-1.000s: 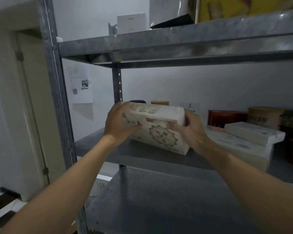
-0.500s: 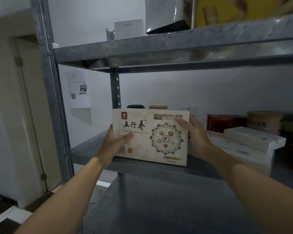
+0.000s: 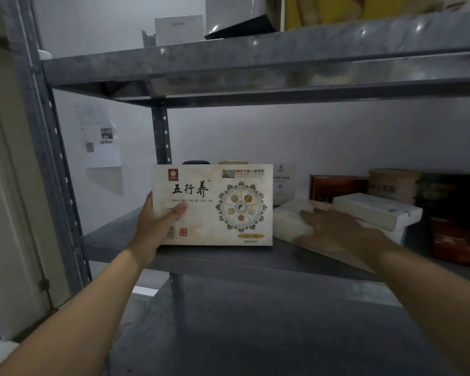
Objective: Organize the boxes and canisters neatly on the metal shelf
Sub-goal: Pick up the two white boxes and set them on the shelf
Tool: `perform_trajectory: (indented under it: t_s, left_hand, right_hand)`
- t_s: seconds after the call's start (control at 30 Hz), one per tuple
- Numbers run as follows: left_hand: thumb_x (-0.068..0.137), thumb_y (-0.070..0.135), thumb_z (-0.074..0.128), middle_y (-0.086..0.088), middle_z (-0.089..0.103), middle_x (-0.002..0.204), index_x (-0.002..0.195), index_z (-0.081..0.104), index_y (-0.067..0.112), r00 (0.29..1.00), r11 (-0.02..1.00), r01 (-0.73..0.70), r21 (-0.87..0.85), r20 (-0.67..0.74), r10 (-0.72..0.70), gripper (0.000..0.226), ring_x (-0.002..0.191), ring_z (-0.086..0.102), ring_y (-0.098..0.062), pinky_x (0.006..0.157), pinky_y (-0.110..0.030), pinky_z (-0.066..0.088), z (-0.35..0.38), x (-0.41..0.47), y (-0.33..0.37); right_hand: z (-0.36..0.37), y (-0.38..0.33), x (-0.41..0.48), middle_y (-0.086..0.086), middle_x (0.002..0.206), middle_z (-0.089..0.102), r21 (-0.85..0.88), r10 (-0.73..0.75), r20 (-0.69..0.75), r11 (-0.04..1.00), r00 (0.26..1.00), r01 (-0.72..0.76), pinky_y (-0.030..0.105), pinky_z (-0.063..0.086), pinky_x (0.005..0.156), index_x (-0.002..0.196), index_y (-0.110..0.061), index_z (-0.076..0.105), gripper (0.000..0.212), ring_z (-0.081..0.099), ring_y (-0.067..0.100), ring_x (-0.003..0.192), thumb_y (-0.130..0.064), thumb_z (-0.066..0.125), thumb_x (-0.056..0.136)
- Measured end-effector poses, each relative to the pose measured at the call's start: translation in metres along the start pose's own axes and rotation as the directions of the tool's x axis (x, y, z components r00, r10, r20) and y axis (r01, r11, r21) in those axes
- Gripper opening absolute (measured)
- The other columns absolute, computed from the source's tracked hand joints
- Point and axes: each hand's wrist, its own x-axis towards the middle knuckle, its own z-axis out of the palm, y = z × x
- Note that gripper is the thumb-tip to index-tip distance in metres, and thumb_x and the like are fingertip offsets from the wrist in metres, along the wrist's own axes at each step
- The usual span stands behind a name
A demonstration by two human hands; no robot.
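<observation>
Standing upright on the metal shelf (image 3: 228, 260), the cream box (image 3: 215, 204) is clasped at its edge by the left hand (image 3: 154, 229); just beside it the right hand (image 3: 334, 229) lies flat and open on a white box (image 3: 288, 222) — likely next to be squared up.

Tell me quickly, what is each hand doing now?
Left hand: closed on the left edge of the upright cream box.
Right hand: open, lying flat on the white box, gripping nothing.
</observation>
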Motion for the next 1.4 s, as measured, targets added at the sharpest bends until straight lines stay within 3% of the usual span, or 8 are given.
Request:
perform_trajectory:
  t_s: [0.13, 0.3, 0.4, 0.6, 0.77, 0.9, 1.17, 1.4]
  left_hand:
    - [0.081, 0.03, 0.077, 0.008, 0.067, 0.115, 0.13, 0.05, 0.025, 0.999, 1.0, -0.002, 0.014, -0.047, 0.003, 0.056, 0.099, 0.066, -0.012, 0.07, -0.03, 0.056, -0.008, 0.002, -0.001]
    - [0.08, 0.032, 0.077, 0.006, 0.067, 0.119, 0.131, 0.05, 0.027, 0.999, 1.0, 0.009, 0.019, -0.048, -0.008, 0.058, 0.102, 0.066, -0.018, 0.074, -0.035, 0.057, -0.013, 0.004, -0.004]
    - [0.079, 0.033, 0.077, 0.005, 0.067, 0.12, 0.13, 0.049, 0.028, 0.999, 0.999, 0.021, 0.027, -0.031, -0.02, 0.059, 0.104, 0.066, -0.021, 0.08, -0.044, 0.058, -0.015, 0.005, -0.007]
    - [0.08, 0.033, 0.075, 0.003, 0.066, 0.12, 0.13, 0.049, 0.029, 0.999, 0.998, 0.023, 0.05, -0.024, -0.022, 0.056, 0.103, 0.066, -0.021, 0.073, -0.038, 0.057, -0.018, 0.001, -0.007]
    - [0.083, 0.031, 0.075, 0.005, 0.066, 0.117, 0.129, 0.05, 0.027, 0.996, 0.998, 0.038, 0.058, -0.087, -0.033, 0.053, 0.1, 0.066, -0.02, 0.072, -0.034, 0.055, -0.032, -0.001, -0.002]
    - [0.082, 0.034, 0.075, 0.002, 0.066, 0.119, 0.129, 0.05, 0.027, 0.986, 0.994, 0.069, 0.086, -0.158, -0.054, 0.053, 0.099, 0.066, -0.024, 0.07, -0.035, 0.055, -0.053, -0.003, 0.0]
    - [0.081, 0.034, 0.076, 0.004, 0.065, 0.116, 0.128, 0.051, 0.028, 0.969, 0.994, 0.082, 0.075, -0.238, -0.062, 0.054, 0.091, 0.064, -0.015, 0.067, -0.031, 0.053, -0.066, -0.007, 0.005]
    - [0.082, 0.031, 0.076, 0.004, 0.064, 0.119, 0.131, 0.048, 0.029, 0.964, 0.995, 0.068, 0.074, -0.261, -0.046, 0.057, 0.097, 0.064, -0.022, 0.066, -0.028, 0.052, -0.058, -0.016, 0.011]
  right_hand:
    - [-0.011, 0.008, 0.003, -0.003, 0.165, 0.016, 0.119, -0.03, 0.047, 0.993, 0.998, 0.025, 0.04, 0.013, 0.123, 0.157, -0.031, 0.019, 0.078, 0.018, 0.021, 0.151, -0.074, 0.029, 0.092]
    - [-0.014, 0.036, 0.0, 0.0, 0.163, 0.025, 0.452, 0.055, -0.005, 0.891, 0.998, -0.046, 0.042, 0.016, 0.122, 0.152, -0.026, 0.036, 0.07, 0.024, 0.023, 0.148, -0.064, 0.046, 0.094]
    - [-0.015, 0.044, 0.0, 0.003, 0.158, 0.035, 0.437, 0.187, -0.049, 0.887, 0.981, -0.147, 0.043, 0.027, 0.117, 0.151, -0.022, 0.038, 0.09, 0.036, 0.028, 0.141, -0.073, 0.06, 0.08]
    - [-0.016, 0.036, -0.009, 0.002, 0.163, 0.022, 0.145, 0.12, 0.038, 0.982, 0.992, -0.124, 0.05, 0.018, 0.119, 0.154, -0.021, 0.029, 0.087, 0.027, 0.026, 0.147, -0.079, 0.024, 0.09]
    - [-0.017, 0.019, -0.008, 0.001, 0.166, 0.015, 0.131, 0.09, 0.057, 0.987, 0.994, -0.097, 0.054, 0.012, 0.12, 0.156, -0.023, 0.024, 0.088, 0.018, 0.025, 0.15, -0.079, 0.021, 0.09]
    - [-0.019, -0.002, -0.005, 0.007, 0.165, 0.017, 0.173, 0.0, 0.06, 0.985, 0.998, -0.01, 0.037, 0.014, 0.119, 0.157, -0.018, 0.023, 0.088, 0.017, 0.027, 0.151, -0.076, 0.026, 0.091]
    - [-0.016, -0.002, -0.002, -0.004, 0.165, 0.015, 0.372, -0.065, 0.08, 0.928, 0.995, 0.03, 0.044, 0.011, 0.123, 0.155, -0.03, 0.028, 0.109, 0.014, 0.021, 0.151, -0.091, 0.041, 0.066]
    - [-0.016, -0.022, -0.005, 0.001, 0.161, 0.027, 0.432, 0.011, 0.006, 0.902, 1.0, -0.012, 0.033, 0.025, 0.114, 0.152, -0.018, 0.035, 0.093, 0.028, 0.023, 0.146, -0.078, 0.05, 0.082]
